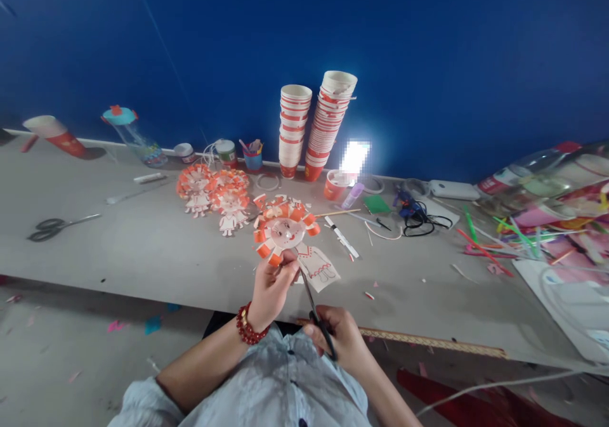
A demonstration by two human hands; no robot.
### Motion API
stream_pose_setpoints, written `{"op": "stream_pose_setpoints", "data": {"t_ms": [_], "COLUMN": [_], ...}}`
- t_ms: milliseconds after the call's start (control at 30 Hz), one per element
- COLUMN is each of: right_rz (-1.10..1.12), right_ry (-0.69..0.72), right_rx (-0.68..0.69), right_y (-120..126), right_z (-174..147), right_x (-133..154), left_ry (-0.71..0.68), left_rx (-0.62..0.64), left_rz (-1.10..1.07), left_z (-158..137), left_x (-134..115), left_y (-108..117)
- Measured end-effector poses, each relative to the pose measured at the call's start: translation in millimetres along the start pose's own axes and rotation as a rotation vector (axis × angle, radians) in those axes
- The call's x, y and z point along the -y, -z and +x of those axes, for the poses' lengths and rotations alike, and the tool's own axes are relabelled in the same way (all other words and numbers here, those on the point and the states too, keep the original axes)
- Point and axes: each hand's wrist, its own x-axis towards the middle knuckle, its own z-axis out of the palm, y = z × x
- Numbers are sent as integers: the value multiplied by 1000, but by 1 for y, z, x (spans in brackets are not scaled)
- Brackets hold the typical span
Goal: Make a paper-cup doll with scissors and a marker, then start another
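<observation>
My left hand (275, 289) pinches a paper doll (284, 231) below its round drawn face, which has a ring of curled orange and white strips. Beneath the face hangs a white paper piece with a drawn dress and legs (320, 267). My right hand (339, 335) grips the dark handles of a pair of scissors (310, 292). Their blades point up at the left edge of the dress paper, close to my left fingers. Whether the blades are closed on the paper I cannot tell. Several similar dolls (231, 202) lie to the left on the table.
Two tall stacks of paper cups (294, 129) stand by the blue wall, next to a bright lit screen (356, 157). Other scissors (52, 227) lie at left. A marker (342, 238), a glue stick (353, 196) and a cable (421, 217) are behind. Straws and scraps (504, 243) crowd the right.
</observation>
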Motion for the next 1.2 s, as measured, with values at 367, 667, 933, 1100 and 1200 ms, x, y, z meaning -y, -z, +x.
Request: {"op": "stream_pose_setpoints", "data": {"t_ms": [367, 667, 933, 1100, 1200], "right_rz": [227, 296, 225, 197, 178], "right_ry": [90, 119, 108, 117, 130], "right_rx": [70, 8, -88, -95, -33], "right_y": [-6, -13, -11, -6, -4], "right_z": [-9, -1, 0, 2, 1], "right_x": [12, 14, 19, 17, 15], "left_ry": [37, 68, 70, 80, 63], "left_rx": [-119, -166, -171, -224, -201], "left_rz": [-92, -226, -386, -413, -367], "left_z": [2, -9, -13, -8, -5], "left_x": [8, 17, 14, 8, 5], "left_y": [-2, -10, -17, -21, -19]}}
